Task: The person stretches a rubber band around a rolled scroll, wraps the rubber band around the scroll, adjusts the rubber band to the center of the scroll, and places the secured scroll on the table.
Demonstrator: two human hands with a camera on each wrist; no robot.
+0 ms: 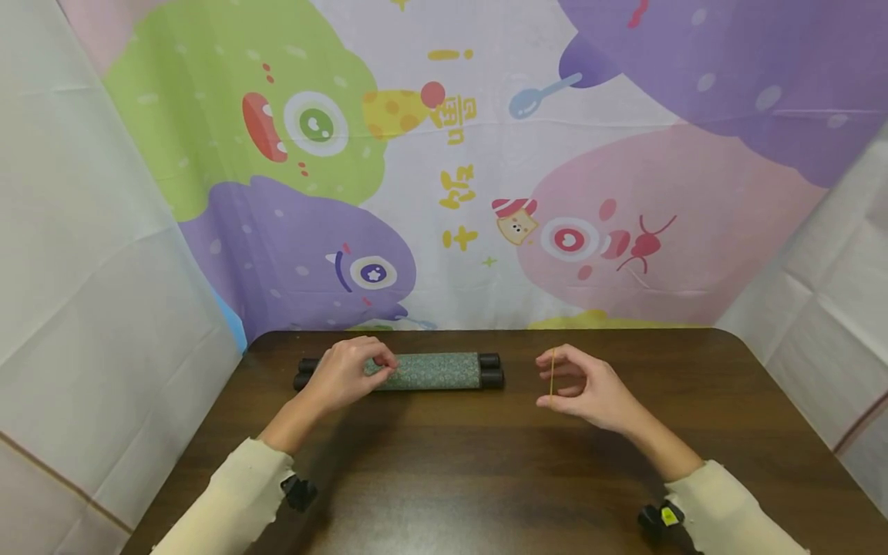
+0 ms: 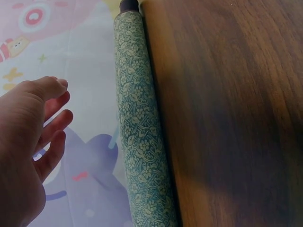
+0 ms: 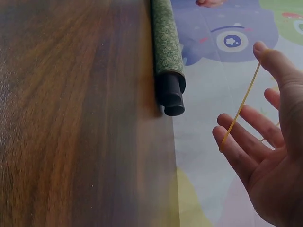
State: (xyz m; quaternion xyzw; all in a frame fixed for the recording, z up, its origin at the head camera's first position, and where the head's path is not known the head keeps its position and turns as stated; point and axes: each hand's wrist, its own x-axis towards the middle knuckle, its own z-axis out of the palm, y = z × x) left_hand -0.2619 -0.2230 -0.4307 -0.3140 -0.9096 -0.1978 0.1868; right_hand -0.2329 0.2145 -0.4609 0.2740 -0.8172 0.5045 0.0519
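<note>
A rolled scroll (image 1: 433,371) with green floral-patterned backing and black rod ends lies crosswise near the table's far edge. Its patterned side also fills the middle of the left wrist view (image 2: 139,113). Above the scroll's left half, my left hand (image 1: 347,374) hovers with loosely bent fingers and holds nothing; it hides part of the scroll. My right hand (image 1: 593,389) is to the right of the scroll, apart from it. A thin yellow rubber band (image 3: 243,101) is stretched between its spread thumb and fingers.
The brown wooden table (image 1: 444,478) has rounded far corners. Behind it hangs a cloth (image 1: 479,293) printed with cartoon monsters, and pale sheets (image 1: 104,270) hang at both sides. A small black device (image 1: 298,492) is strapped at each wrist.
</note>
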